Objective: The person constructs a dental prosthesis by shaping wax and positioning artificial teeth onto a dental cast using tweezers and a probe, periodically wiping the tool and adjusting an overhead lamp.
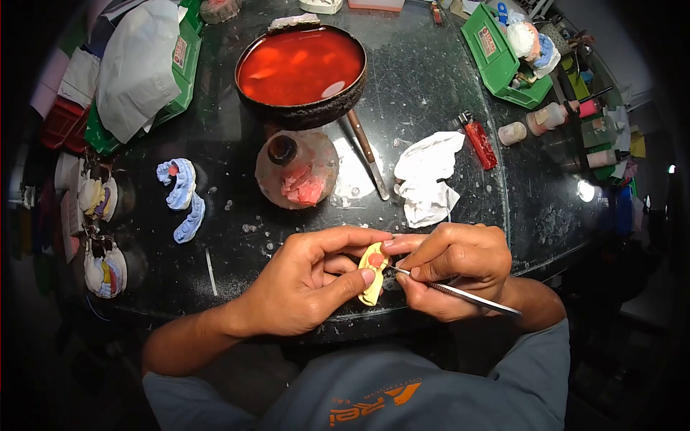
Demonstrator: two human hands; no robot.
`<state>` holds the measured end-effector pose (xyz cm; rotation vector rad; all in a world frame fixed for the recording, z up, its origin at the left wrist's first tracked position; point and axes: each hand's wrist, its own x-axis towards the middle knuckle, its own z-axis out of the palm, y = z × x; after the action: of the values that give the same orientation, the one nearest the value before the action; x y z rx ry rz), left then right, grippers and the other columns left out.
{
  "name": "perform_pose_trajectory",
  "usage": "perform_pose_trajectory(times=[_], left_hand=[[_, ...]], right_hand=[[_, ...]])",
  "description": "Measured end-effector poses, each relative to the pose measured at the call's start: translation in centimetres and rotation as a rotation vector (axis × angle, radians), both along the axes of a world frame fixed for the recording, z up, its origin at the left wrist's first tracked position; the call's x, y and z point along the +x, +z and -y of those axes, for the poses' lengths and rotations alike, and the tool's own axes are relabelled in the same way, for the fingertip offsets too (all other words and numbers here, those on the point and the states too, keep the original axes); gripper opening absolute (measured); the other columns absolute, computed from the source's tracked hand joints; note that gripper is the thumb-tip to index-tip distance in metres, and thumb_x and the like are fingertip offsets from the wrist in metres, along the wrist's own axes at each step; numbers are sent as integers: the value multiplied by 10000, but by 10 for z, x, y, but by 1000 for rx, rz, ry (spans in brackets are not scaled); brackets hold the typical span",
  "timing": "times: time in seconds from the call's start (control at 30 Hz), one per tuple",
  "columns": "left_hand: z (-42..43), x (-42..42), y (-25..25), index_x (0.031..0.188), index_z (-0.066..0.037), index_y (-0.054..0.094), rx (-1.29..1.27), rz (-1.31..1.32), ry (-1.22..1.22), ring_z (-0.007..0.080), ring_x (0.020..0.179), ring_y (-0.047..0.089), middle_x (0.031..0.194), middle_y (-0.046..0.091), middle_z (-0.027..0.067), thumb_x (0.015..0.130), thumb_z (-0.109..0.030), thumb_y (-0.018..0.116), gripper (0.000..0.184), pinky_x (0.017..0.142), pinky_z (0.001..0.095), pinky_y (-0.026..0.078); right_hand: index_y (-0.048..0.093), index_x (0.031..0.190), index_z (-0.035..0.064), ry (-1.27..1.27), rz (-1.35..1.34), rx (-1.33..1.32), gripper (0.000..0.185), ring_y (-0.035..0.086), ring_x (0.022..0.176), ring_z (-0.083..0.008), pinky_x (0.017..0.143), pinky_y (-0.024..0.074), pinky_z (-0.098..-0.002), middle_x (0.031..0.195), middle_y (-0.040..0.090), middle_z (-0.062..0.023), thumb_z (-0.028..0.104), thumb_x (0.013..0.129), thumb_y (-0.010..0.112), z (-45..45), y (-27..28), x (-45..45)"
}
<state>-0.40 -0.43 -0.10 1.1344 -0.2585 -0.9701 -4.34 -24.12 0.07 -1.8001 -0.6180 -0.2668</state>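
Note:
My left hand (305,284) grips a yellow dental cast (371,294) between thumb and fingers, near the table's front edge. A patch of pink wax (376,259) sits on the cast's upper part. In my right hand (460,269) is a slim metal dental carving tool (471,297), held like a pen. Its tip is at the cast's right side, beside the wax; whether it touches cannot be made out. Fingers of both hands meet behind the cast and hide part of it.
Ahead stand a pan (302,111) of red liquid and a round wax-smeared burner (269,172). A wooden-handled knife (363,144), crumpled tissue (429,176) and red lighter (479,144) lie to the right. Blue casts (188,219) lie left; green bins (492,61) stand at the back.

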Motion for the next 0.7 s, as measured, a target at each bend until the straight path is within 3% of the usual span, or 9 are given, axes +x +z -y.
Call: perform_pose_trajectory(times=[0.2, 0.47, 0.57, 0.6, 0.67, 0.7], left_hand=[[-2, 1, 1, 1430, 97, 548, 29, -7, -19, 45, 907, 655, 1064, 704, 67, 1036, 18, 579, 403, 756, 201, 520], [-2, 0, 2, 1432, 86, 562, 47, -10, -20, 11, 776, 573, 907, 667, 6, 1042, -5, 589, 402, 653, 196, 458], [-7, 5, 3, 1473, 95, 525, 78, -23, -93, 77, 997, 651, 1156, 702, 101, 1041, 16, 592, 444, 835, 228, 535], [-6, 4, 2, 1460, 91, 538, 67, -17, -72, 53, 913, 620, 1064, 686, 65, 1040, 13, 590, 431, 766, 216, 502], [-3, 0, 0, 1434, 84, 564, 44, -3, -30, 4, 745, 556, 880, 653, -6, 1037, 5, 585, 405, 628, 192, 436], [-3, 0, 1, 1434, 83, 564, 47, 1, -32, 2, 747, 555, 882, 652, -7, 1037, 5, 586, 406, 628, 190, 436]], right_hand=[[697, 785, -7, 37, -11, 18, 148, 783, 749, -234, 793, 686, -366, 807, 737, -133, -85, 747, 817, 2, -1, 1], [706, 764, 1, 66, -29, -11, 151, 804, 887, -280, 756, 681, -318, 844, 738, -125, -74, 751, 836, 5, 0, 0], [708, 755, 7, 81, -29, -15, 154, 803, 923, -287, 736, 677, -301, 842, 738, -115, -66, 752, 845, 6, 0, 1], [710, 753, 8, 87, -27, -16, 155, 803, 932, -288, 730, 675, -296, 841, 738, -111, -63, 753, 847, 6, 0, 1], [722, 812, -11, 126, -43, -31, 146, 797, 901, -289, 854, 664, -375, 836, 722, -130, -89, 762, 835, 9, 3, 0], [728, 842, -21, 146, -51, -37, 150, 794, 885, -290, 916, 658, -414, 833, 714, -140, -102, 767, 830, 11, 4, 0]])
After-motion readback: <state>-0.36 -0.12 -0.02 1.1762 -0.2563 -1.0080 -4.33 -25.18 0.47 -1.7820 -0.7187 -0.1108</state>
